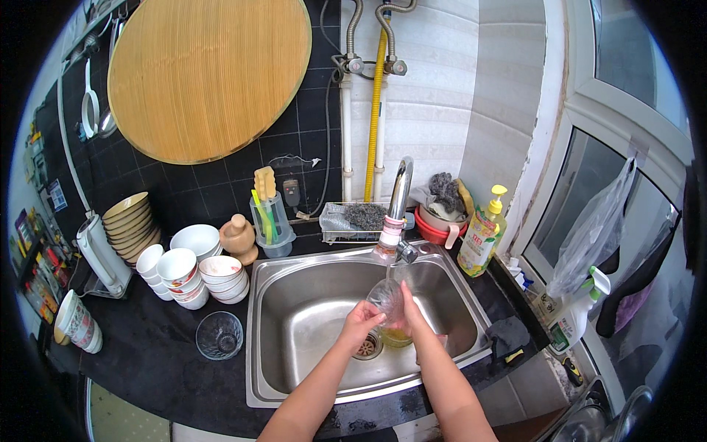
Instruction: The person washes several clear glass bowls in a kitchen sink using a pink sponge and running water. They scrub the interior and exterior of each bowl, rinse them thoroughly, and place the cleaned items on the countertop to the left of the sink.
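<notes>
The black worktop (166, 376) holds a sink (298, 324); over it, your left hand (361, 321) and right hand (408, 315) grip the glass bowl (384, 296) between them.

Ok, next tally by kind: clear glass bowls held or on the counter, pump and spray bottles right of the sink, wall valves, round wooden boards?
Clear glass bowls: 2 (held bowl, in left hand and right hand; counter bowl)
Pump bottle: 1
Spray bottle: 1
Wall valves: 2
Round wooden board: 1
Total: 7
</notes>
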Demonstrator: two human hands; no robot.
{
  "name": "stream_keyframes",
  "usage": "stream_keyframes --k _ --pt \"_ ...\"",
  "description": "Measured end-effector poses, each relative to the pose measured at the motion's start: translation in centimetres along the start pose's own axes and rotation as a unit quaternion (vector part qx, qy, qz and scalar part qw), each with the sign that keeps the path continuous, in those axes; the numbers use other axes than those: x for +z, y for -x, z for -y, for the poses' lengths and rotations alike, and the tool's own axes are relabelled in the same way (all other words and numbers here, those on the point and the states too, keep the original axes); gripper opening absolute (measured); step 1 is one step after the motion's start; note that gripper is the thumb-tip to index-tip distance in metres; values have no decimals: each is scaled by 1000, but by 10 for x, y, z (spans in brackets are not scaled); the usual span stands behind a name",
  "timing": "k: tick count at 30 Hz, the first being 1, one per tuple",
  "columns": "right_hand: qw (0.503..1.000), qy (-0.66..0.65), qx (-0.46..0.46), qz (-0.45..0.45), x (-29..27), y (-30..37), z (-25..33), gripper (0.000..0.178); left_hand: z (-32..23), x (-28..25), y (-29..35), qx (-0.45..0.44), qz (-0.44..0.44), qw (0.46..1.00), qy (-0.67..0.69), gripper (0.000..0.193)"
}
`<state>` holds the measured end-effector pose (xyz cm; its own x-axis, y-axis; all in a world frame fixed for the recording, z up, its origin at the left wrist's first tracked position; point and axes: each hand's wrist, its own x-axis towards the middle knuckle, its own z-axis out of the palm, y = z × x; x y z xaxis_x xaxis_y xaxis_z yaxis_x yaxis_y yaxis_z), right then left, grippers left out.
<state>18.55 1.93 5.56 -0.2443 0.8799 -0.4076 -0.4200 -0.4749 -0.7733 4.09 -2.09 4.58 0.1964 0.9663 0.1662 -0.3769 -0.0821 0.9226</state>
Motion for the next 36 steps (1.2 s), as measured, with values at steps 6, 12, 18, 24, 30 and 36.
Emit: stream_keyframes --k 6,12,18,24,30,36 --pt "996 88 -3 -27 0 13 3 59 -3 2 8 191 75 854 -478 17" --pt "993 15 -113 -28 -22 0 -7 44 -21 16 9 267 -95 829 -482 40" --pt "987 60 -143 -33 -13 -4 -14 34 -9 3 6 -111 -73 981 -144 47" --pt "947 241 -200 -72 6 10 -1 42 16 -24 -3 -152 -117 978 78 46" --pt "967 174 -162 -86 -11 6 -3 43 19 -29 -4 -263 -108 938 201 34" --pt "907 388 -109 -126 -16 3 -7 34 29 -38 -7 -338 -97 933 82 30"
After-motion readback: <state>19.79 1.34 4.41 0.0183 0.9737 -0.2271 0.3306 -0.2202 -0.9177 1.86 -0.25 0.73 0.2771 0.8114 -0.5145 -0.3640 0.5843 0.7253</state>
